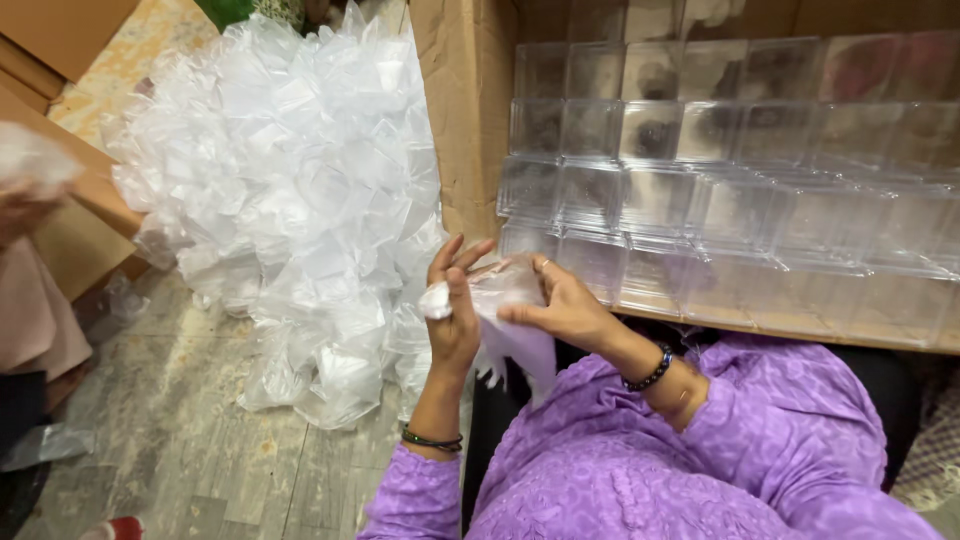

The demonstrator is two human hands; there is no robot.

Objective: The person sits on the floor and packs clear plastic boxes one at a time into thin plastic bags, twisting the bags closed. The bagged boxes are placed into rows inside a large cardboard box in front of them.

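**Inspector:** What was the largest item in view?

**Assistant:** A cardboard box (468,110) lying on its side, from twelve o'clock round to three. It was packed with rows of clear plastic cases (700,190), stacked edge to edge; the nearest row sat just beyond the person's hands.

**Inspector:** And to the other side?

**Assistant:** A heap of clear plastic bags (290,200) at ten to eleven o'clock, piled on the tiled floor (180,440) and pressed against the box's open flap. Another person's hand (25,205) showed at nine o'clock, at the frame edge, with something pale and crumpled above it; the grip could not be determined.

**Inspector:** The item in hand?

**Assistant:** One thin, clear plastic bag (510,320), wrinkled, near frame centre toward six o'clock, above the purple-sleeved lap. Its lower end hung down past the wrists.

**Inspector:** The hands?

**Assistant:** The left hand (455,305) was raised, fingers loosely extended, with a small white wad (436,300) pinched at its thumb side. The right hand (560,305) was closed on the bag's upper edge, fingertips pressing the film. Dark bead bracelets (650,372) sat at both wrists. The hands partly hid the bag's mouth.
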